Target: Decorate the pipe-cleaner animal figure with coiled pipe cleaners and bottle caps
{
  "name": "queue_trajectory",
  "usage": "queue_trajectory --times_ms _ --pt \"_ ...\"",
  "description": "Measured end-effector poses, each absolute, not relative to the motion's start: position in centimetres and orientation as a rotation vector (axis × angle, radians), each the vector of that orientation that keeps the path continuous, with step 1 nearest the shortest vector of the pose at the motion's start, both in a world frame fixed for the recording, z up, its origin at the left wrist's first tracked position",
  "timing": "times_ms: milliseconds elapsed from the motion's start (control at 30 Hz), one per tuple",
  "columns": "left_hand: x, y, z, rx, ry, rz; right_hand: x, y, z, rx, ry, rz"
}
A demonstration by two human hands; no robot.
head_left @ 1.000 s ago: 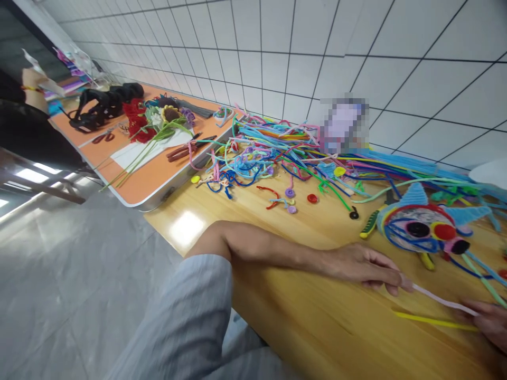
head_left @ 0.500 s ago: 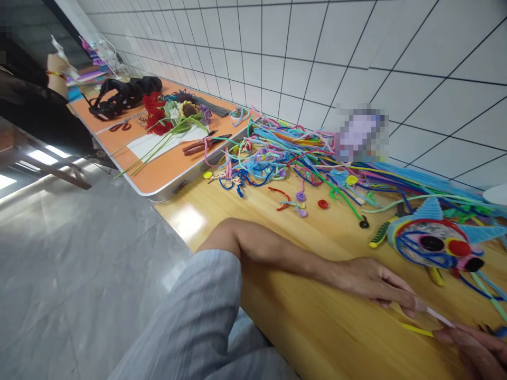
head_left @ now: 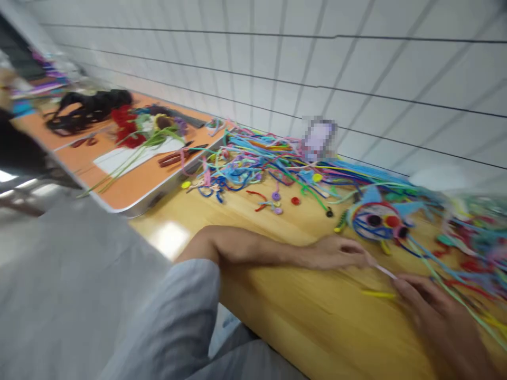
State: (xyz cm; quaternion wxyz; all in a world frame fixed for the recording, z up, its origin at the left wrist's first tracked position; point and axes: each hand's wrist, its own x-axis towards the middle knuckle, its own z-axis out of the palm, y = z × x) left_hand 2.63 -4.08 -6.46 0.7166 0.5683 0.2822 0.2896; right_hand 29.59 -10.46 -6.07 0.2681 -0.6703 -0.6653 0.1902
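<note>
A short, thin white strip, perhaps a pipe cleaner (head_left: 385,272), is stretched between my two hands above the wooden table. My left hand (head_left: 343,253) pinches one end with thumb and fingers. At the other end, my right hand (head_left: 430,301) grips it between thumb and forefinger. Beneath them a yellow pipe cleaner (head_left: 376,294) lies on the wood. Just beyond my hands sits a round craft face (head_left: 372,220) with a red rim, light-blue pointed ears, and black and red discs. Motion blur softens the details.
Many coloured pipe cleaners (head_left: 253,153) are heaped along the tiled wall, with a blurred-out phone (head_left: 318,140) among them. More tangled pieces (head_left: 475,253) lie at the right. An orange table (head_left: 130,192) on the left bears pliers (head_left: 174,157) and crafted flowers (head_left: 162,124). Another person's dark sleeve (head_left: 19,140) shows far left.
The view has swung to the right, so everything sits further left and more of the right-hand pile and my right hand shows. Both hands still hold the white strip.
</note>
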Motion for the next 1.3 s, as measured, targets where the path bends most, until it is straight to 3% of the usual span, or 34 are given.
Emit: queue_trajectory --times_ms 67,367,533,967,1300 --pt "2.4 -4.5 -5.6 1.272 0.668 0.824 28.4 -10.5 -4.6 -1.768 -1.725 0.682" --pt "1.9 -2.6 -4.8 1.413 0.869 1.259 28.4 -10.0 -2.9 -1.529 -1.693 0.739" --pt "1.8 0.6 -6.8 1.629 1.086 1.159 29.4 -9.5 -2.0 -1.537 -1.533 0.702" --pt "4.6 4.0 -8.5 1.94 0.976 1.06 27.9 -6.7 -1.2 -1.587 -1.339 0.77" --pt "4.7 4.8 -8.8 1.909 0.837 1.048 27.0 -9.4 -1.4 -1.544 -1.827 0.676"
